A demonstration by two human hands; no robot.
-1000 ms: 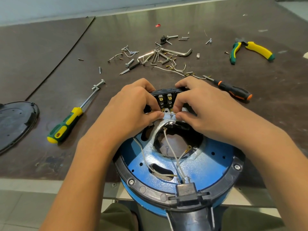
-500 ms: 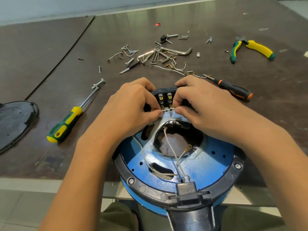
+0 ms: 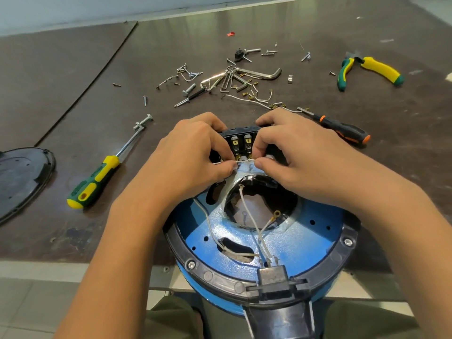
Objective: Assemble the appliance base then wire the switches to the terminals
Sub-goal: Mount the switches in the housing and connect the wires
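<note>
The dark surface point(image 3: 73, 69) holds loose screws point(image 3: 145, 100). The left hand point(image 3: 193, 155) and right hand point(image 3: 300, 155) pinch one white wire point(image 3: 244, 161) at the switch terminals point(image 3: 242, 143). Other leads point(image 3: 247, 216) hang free, so wiring seems barely begun.

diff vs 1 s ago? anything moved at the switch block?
The short white wire has come into view, now pulled level between the left hand and right hand, both pinching it just below the brass terminals of the black switch block. Hands barely shifted. The round blue metal appliance base, green-and-yellow screwdriver, black-and-orange screwdriver and green-and-yellow pliers stayed put.
</note>
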